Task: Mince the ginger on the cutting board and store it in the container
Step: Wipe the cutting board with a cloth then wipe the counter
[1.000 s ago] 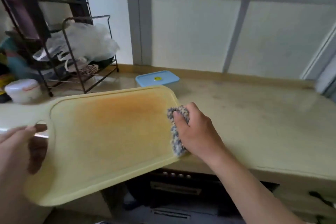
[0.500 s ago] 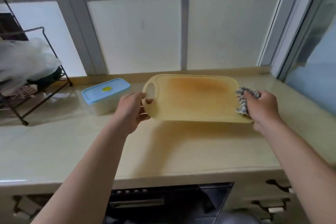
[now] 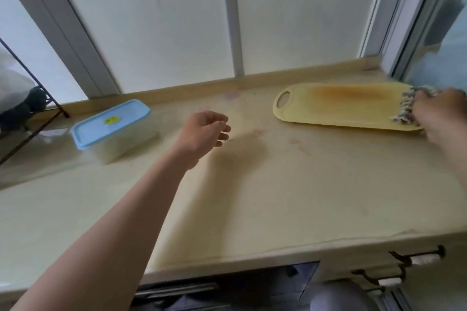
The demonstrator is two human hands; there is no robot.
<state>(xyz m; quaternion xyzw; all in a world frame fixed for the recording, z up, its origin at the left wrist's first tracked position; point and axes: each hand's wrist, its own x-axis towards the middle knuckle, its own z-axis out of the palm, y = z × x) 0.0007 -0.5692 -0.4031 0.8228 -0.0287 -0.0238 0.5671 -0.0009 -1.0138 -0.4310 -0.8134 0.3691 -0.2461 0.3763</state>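
Your right hand grips the cloth at the right end of the cutting board on the desk; left hand hovers relaxed, empty, near the container.

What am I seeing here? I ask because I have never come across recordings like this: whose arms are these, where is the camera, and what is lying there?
There is no machine here. These are one person's two bare arms, filmed by a wide-angle camera worn on the head that looks forward and down.

A beige counter runs below a window. On it, at the left, stands a clear container with its blue lid on. At the right lies a yellow cutting board, stained orange.

The left hand hovers over the counter, fingers loose, holding nothing. The right hand grips a grey-and-white cloth at the board's far end. No ginger or knife is in view.
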